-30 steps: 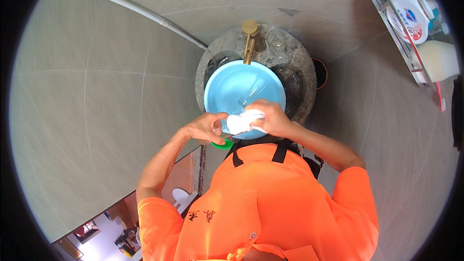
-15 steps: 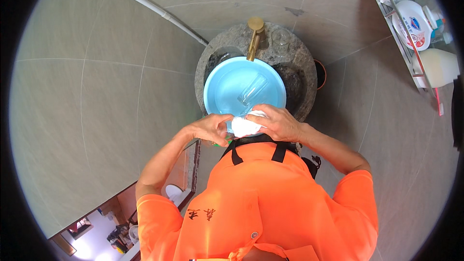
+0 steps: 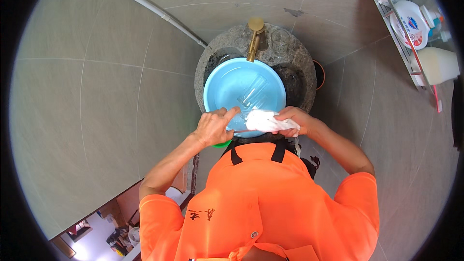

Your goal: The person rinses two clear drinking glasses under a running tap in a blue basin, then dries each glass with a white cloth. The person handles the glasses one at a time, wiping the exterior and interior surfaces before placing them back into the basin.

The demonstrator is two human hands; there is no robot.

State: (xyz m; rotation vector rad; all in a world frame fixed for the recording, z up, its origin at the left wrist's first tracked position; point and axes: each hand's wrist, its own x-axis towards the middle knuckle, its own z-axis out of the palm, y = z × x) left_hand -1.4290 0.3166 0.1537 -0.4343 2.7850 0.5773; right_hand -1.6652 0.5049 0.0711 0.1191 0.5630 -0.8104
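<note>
My left hand (image 3: pixel 214 126) is curled around a clear drinking glass (image 3: pixel 237 123) at the near rim of a light-blue plastic basin (image 3: pixel 220 79). A crumpled white cloth (image 3: pixel 266 121) reaches from my right hand (image 3: pixel 296 120) toward that glass, its left end at the glass's mouth. The right fingers pinch the cloth's other end. Inside the basin another clear glass (image 3: pixel 254 91) lies on its side, and a further glass shape shows just below it, hard to make out.
The basin sits in a grey stone sink (image 3: pixel 307 50) under a brass-coloured tap (image 3: pixel 253 43). A clear glass (image 3: pixel 280 37) stands on the sink's back ledge. At the right, a wall rack (image 3: pixel 394 34) holds several bottles. Something green (image 3: pixel 222 144) shows below my left hand.
The cloth, bunched between both hands before, now stretches out to the right as my right hand has drawn away. My left hand has rolled over, back upward, with the glass.
</note>
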